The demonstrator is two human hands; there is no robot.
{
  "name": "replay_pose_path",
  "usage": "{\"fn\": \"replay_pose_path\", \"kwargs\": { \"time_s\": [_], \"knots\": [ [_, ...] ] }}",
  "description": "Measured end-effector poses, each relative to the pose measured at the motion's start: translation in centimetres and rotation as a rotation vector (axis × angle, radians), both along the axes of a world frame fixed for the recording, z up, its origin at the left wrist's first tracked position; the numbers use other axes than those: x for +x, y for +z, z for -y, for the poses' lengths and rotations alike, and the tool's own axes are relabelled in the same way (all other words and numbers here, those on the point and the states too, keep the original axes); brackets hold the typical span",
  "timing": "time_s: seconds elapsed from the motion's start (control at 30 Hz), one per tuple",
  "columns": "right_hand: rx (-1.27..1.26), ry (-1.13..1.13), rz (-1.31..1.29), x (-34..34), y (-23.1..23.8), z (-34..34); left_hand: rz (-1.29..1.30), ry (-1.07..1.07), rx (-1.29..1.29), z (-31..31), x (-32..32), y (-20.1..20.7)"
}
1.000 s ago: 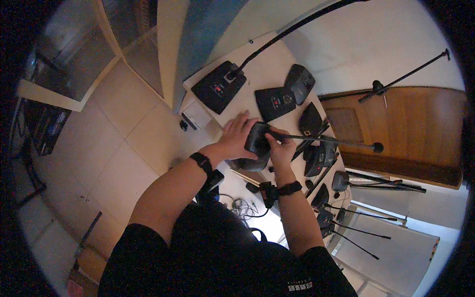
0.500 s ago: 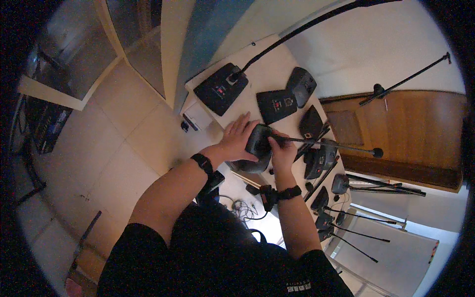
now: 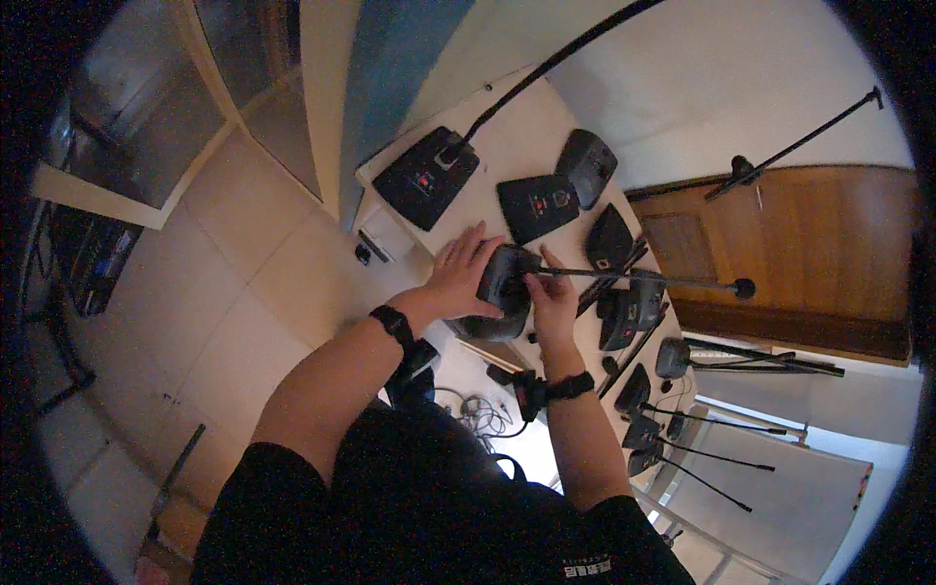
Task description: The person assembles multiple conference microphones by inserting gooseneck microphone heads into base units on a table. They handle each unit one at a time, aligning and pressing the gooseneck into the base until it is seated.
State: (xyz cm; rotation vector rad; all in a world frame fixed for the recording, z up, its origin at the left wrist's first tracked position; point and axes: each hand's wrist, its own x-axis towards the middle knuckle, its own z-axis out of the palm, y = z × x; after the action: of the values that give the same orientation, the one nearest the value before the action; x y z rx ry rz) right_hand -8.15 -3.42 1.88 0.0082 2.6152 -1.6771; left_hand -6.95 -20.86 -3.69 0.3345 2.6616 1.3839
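Note:
My left hand (image 3: 451,285) is wrapped around a black desk microphone base (image 3: 503,275), fingers along its far side and thumb on the near side. A thin gooseneck stem (image 3: 643,278) runs from this base to the right and ends in a round dark tip. My right hand (image 3: 556,310) pinches the stem where it meets the base. Beneath the held base lies another dark unit (image 3: 495,329), partly covered by it and my hands. Just beyond are two more black microphone bases, one flat (image 3: 537,208) and one with a thick gooseneck (image 3: 429,179).
Several other bases, such as a grey-black one (image 3: 616,319), and loose goosenecks line the pale table (image 3: 514,117) to the right. Coiled cables (image 3: 483,414) lie near my body. A wooden panel (image 3: 799,263) stands at right; tiled floor (image 3: 244,322) spreads at left.
The view has shifted slightly. Both hands stay on the microphone; the right fingers have moved a little around the stem's foot.

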Motion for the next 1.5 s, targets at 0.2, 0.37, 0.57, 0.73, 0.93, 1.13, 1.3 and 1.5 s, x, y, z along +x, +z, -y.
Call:
{"fn": "replay_pose_path", "kwargs": {
  "time_s": [0.2, 0.37, 0.57, 0.73, 0.93, 1.13, 1.3, 1.5],
  "knots": [
    [0.151, -0.022, -0.093, -1.1, -1.7, 0.2, 0.008, -0.014, -0.009, -0.2, -0.3, -0.2],
    [0.275, -0.109, 0.036, -0.6, 0.0, 2.0, 0.008, -0.015, -0.014, 0.0, -0.2, 0.2],
    [-0.053, 0.092, 0.014, -1.2, 1.0, 1.2, 0.009, -0.034, -0.020, 0.2, -0.2, 0.2],
    [0.018, -0.081, 0.032, -1.0, -0.8, 1.3, -0.014, -0.021, -0.019, -0.1, -0.2, -0.1],
    [0.235, -0.118, 0.005, -1.3, -0.5, 2.3, 0.008, -0.030, -0.045, -0.1, -0.3, 0.0],
    [-0.005, 0.035, -0.120, -1.0, -1.5, 0.7, -0.010, -0.018, -0.031, -0.1, -0.2, 0.0],
    [0.223, -0.113, -0.083, -0.5, -1.5, 1.6, 0.015, -0.022, -0.021, 0.0, -0.2, -0.2],
    [0.084, -0.120, -0.002, -0.5, -1.3, 1.9, 0.001, -0.024, -0.022, -0.1, -0.3, -0.1]
  ]
}}
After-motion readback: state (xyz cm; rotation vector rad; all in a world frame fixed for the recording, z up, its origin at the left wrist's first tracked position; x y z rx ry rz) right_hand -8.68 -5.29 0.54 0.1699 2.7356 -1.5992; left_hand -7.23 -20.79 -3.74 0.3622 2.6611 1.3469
